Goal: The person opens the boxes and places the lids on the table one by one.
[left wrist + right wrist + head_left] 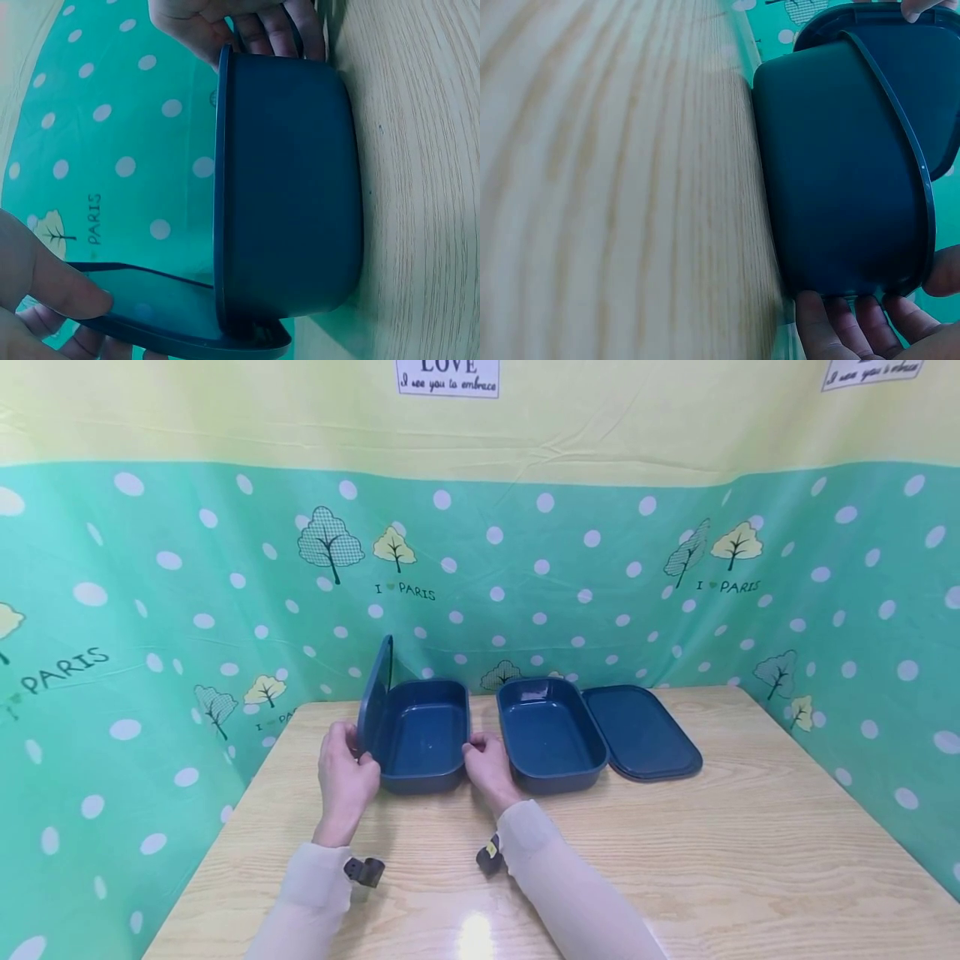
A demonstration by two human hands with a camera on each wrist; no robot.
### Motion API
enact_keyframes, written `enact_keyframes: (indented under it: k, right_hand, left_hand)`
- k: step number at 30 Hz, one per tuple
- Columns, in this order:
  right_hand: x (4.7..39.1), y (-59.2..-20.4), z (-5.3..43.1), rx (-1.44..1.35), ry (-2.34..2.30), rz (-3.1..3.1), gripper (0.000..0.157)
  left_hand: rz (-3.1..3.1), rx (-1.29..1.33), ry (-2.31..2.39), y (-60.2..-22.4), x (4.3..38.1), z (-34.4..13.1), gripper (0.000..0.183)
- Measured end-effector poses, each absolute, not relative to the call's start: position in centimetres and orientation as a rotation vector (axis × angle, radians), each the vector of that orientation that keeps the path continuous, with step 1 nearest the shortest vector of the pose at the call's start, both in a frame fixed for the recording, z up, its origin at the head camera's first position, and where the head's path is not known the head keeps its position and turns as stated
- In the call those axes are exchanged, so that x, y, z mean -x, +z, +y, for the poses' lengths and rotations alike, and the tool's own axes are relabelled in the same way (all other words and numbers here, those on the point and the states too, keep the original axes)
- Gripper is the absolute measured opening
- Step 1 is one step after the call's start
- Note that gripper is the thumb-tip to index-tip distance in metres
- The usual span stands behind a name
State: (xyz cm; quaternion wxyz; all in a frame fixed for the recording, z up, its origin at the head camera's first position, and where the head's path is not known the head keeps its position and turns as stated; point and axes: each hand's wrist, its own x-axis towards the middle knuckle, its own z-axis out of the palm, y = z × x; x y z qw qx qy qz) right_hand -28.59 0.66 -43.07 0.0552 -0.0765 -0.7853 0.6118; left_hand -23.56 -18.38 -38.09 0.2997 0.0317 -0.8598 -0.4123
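A dark blue rectangular container (pixel 423 783) stands upright on the table, its inside bare. At its left side my left hand (pixel 348 777) pinches a matching lid (pixel 372 697), thumb on one face and fingers behind it. The lid stands on edge, tilted, its lower edge beside the container's rim in the left wrist view. On the opposite side my right hand (pixel 489 768) grips the container, the thumb (pixel 943 271) at the rim and the fingers (pixel 866 326) against the outer wall.
A second dark blue container (pixel 558 783) stands open just right of my right hand. Its flat lid (pixel 645 735) lies on the wooden table (pixel 720 860) beside it. A green dotted curtain (pixel 540 568) hangs behind and along both sides.
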Motion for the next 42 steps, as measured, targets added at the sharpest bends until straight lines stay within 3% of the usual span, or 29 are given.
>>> enact_keyframes:
  k: [42]
  right_hand:
    - [28.73, -43.31, 0.59, 0.223, 1.872, -2.355, 0.026]
  left_hand:
    - [-2.357, -0.174, -1.117, -38.63, 23.87, -18.86, 0.032]
